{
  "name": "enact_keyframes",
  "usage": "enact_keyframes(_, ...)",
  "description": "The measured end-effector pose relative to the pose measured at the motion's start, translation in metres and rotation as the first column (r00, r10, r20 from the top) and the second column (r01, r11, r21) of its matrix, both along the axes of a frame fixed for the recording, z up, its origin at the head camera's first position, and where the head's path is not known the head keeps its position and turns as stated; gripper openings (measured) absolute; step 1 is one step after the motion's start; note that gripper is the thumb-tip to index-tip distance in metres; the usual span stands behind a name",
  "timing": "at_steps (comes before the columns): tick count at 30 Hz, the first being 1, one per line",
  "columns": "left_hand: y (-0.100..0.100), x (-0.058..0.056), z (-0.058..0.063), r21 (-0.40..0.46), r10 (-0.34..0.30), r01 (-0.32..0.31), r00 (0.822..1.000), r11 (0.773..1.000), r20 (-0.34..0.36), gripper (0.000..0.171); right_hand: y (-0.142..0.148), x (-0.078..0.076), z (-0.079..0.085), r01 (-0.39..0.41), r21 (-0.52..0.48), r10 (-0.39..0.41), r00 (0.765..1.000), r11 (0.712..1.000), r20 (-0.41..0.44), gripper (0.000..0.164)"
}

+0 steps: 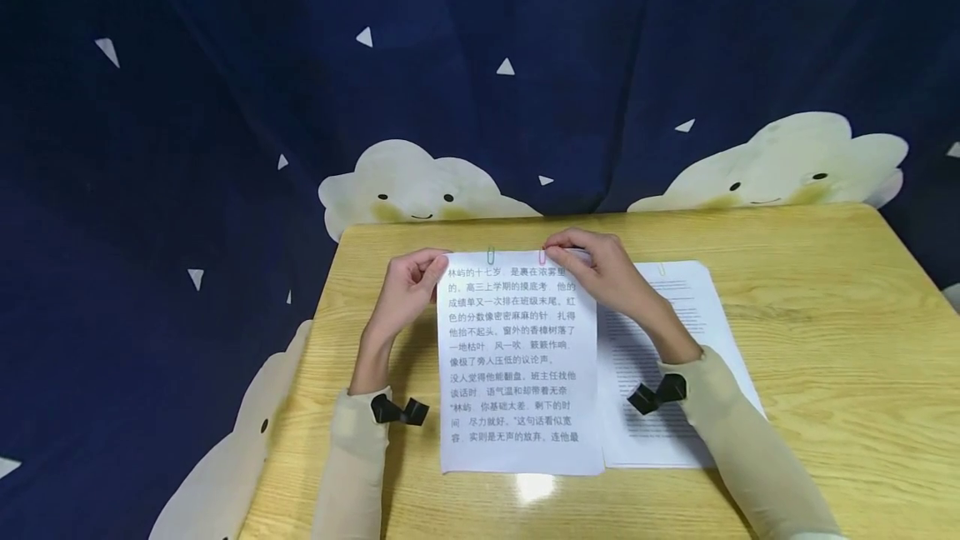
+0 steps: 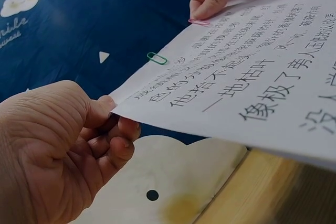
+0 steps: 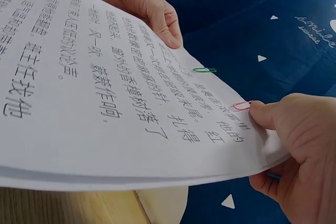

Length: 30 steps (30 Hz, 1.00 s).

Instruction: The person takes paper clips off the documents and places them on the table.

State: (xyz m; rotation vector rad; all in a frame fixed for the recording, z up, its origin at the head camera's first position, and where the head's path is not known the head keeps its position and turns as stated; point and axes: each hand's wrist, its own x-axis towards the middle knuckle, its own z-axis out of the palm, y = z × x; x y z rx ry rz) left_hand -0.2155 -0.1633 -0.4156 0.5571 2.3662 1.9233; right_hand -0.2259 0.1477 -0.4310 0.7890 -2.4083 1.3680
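A stack of printed sheets (image 1: 517,373) with large Chinese text is held up above the table. My left hand (image 1: 405,290) pinches its top left corner, thumb on top and fingers curled beneath. At the top right, my right hand (image 1: 600,269) grips the sheets between thumb and fingers. The right thumb tip touches a pink paper clip (image 3: 241,106) on the top edge. A green paper clip (image 2: 157,58) sits on the same edge, between the hands and apart from both. In the right wrist view, the near edge of the sheets shows several layers.
A second stack of paper (image 1: 723,357) with smaller print lies on the wooden table (image 1: 840,340), partly under the right forearm. A pale yellow paper clip (image 1: 662,270) is on its top edge. Behind the table hangs a dark blue curtain (image 1: 480,123) with clouds and white triangles.
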Motion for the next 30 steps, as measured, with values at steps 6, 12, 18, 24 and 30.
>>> enact_keyframes(6, 0.002, 0.001, 0.001, -0.004, -0.012, 0.012, 1.0, 1.0, -0.014, 0.023, -0.002, 0.001, 0.002, -0.004, -0.029, 0.004, 1.0, 1.0, 0.004, 0.01)
enact_keyframes(12, 0.004, 0.003, 0.002, 0.007, -0.015, 0.016, 1.0, 1.0, -0.004, 0.023, -0.003, 0.004, 0.003, 0.024, -0.029, -0.023, 1.0, 0.999, 0.019, 0.009)
enact_keyframes(18, 0.005, 0.004, 0.003, 0.011, -0.015, 0.015, 1.0, 1.0, 0.003, 0.022, -0.008, 0.016, 0.021, 0.03, -0.031, -0.029, 0.999, 0.999, 0.031, 0.005)
enact_keyframes(24, 0.005, 0.005, 0.001, 0.026, -0.037, 0.037, 0.999, 0.999, 0.02, 0.023, -0.011, 0.029, 0.04, -0.004, -0.037, 0.005, 0.999, 0.999, 0.036, 0.004)
enact_keyframes(30, 0.006, 0.005, 0.002, 0.032, -0.053, 0.052, 0.998, 0.998, 0.025, 0.023, -0.011, 0.03, 0.039, -0.025, -0.06, 0.027, 0.999, 0.998, 0.029, 0.003)
